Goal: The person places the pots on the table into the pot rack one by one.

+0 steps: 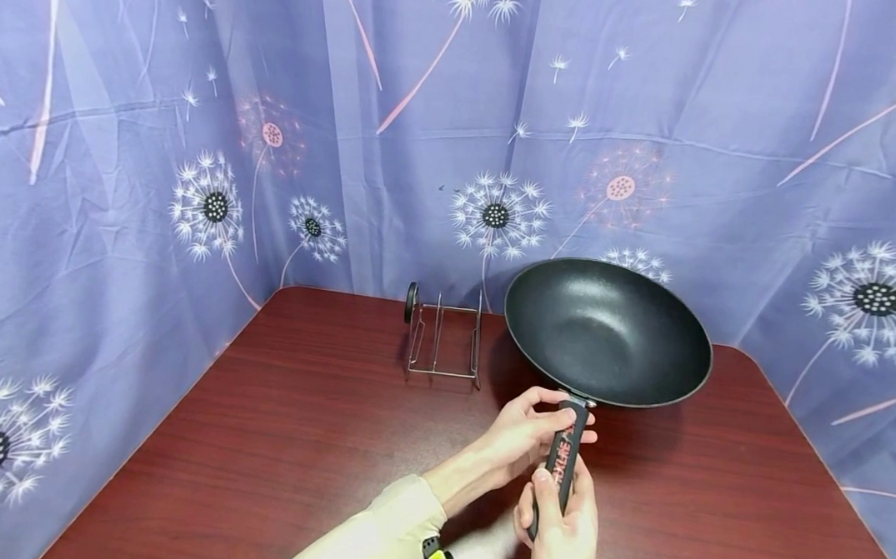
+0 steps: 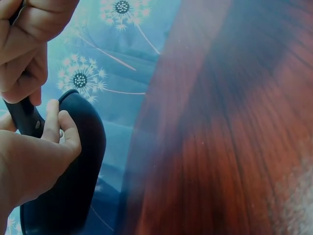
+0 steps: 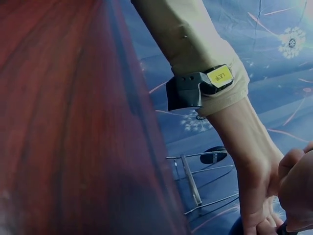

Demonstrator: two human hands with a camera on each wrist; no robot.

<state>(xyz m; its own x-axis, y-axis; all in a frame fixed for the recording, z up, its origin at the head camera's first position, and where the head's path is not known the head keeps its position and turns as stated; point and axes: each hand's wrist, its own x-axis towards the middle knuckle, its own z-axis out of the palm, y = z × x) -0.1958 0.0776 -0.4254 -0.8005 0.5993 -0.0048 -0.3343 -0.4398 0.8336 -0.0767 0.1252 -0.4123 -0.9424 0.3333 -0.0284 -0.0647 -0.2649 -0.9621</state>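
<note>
Above the table, black wok (matte, round), lettered handle, both hands gripping

I see my left hand reaching in from the near left, forearm in a pale sleeve, fingers curled in a pinch. My right hand sits nearer and just right of it, fist wrapped tight, thumb pointing far.
</note>
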